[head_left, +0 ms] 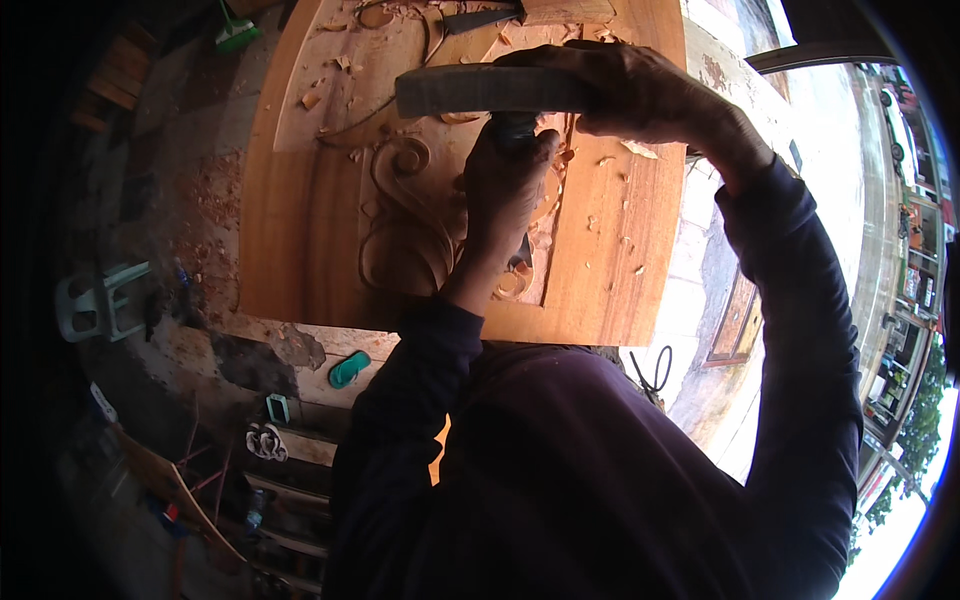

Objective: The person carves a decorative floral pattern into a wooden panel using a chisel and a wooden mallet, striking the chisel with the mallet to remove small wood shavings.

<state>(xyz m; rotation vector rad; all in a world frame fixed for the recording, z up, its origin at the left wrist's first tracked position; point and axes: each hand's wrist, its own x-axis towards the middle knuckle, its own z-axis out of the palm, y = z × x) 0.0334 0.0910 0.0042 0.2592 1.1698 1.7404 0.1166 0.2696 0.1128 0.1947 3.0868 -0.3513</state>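
My left hand (500,195) is closed around a chisel (514,132), whose dark handle end sticks up above the fist. A dark blade tip shows below the hand, against the carving. My right hand (640,95) grips a grey, block-like mallet (480,90), held level just above the chisel handle; whether the two touch I cannot tell. Under both hands lies a wooden panel (300,240) with carved scrolls (405,220) and a recessed field. Curled wood shavings (625,235) are scattered over it. Another flat dark blade (480,20) rests near its far edge.
On the floor at left are a pale green plastic chair (100,305), a green slipper (348,370) and a green broom (236,38). A black cable (652,372) loops by the panel's near right corner. A bright street (850,250) lies at right.
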